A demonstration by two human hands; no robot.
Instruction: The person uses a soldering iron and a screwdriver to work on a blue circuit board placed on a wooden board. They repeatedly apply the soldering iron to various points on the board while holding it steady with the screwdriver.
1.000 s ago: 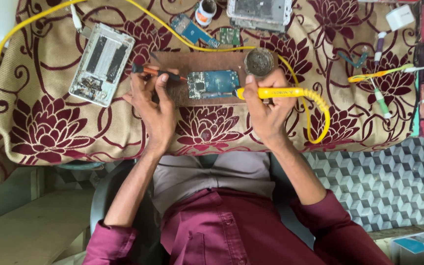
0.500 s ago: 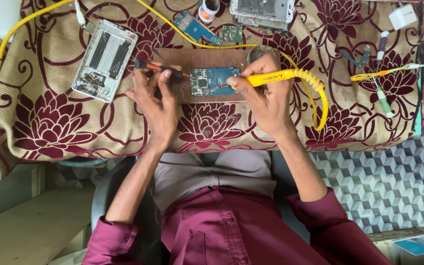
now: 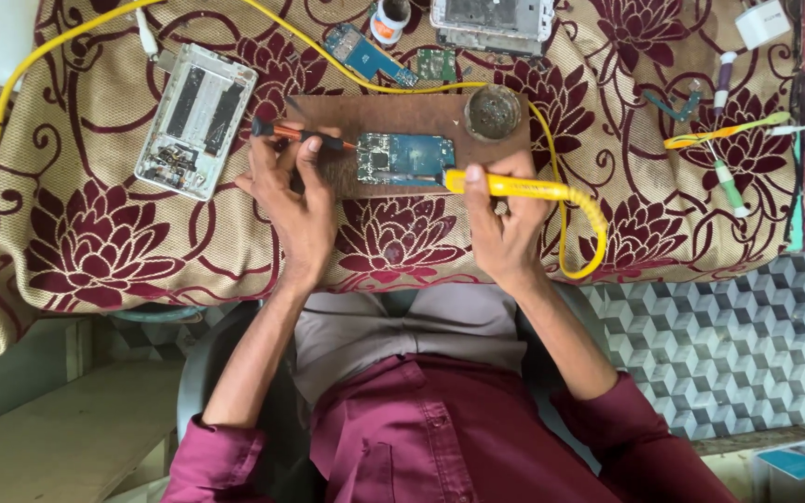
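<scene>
A blue circuit board [image 3: 405, 156] lies on a brown wooden board [image 3: 393, 119] on the flowered cloth. My right hand [image 3: 505, 219] grips a yellow soldering iron [image 3: 514, 186], its tip at the circuit board's right lower edge. My left hand [image 3: 295, 196] holds a thin tool with an orange and black handle [image 3: 305, 137], which points toward the circuit board's left edge. A round tin [image 3: 493, 112] sits on the wooden board's right end.
An opened phone body [image 3: 196, 119] lies left of my left hand. Another phone frame [image 3: 491, 20], small circuit boards [image 3: 365, 53] and a small pot [image 3: 389, 19] lie at the far edge. The yellow cable [image 3: 579, 224] loops at right. Tweezers and tools [image 3: 724, 130] lie far right.
My right hand has shifted the soldering iron's tip to the circuit board's lower right edge. My left hand stays on the thin tool by the board's left side.
</scene>
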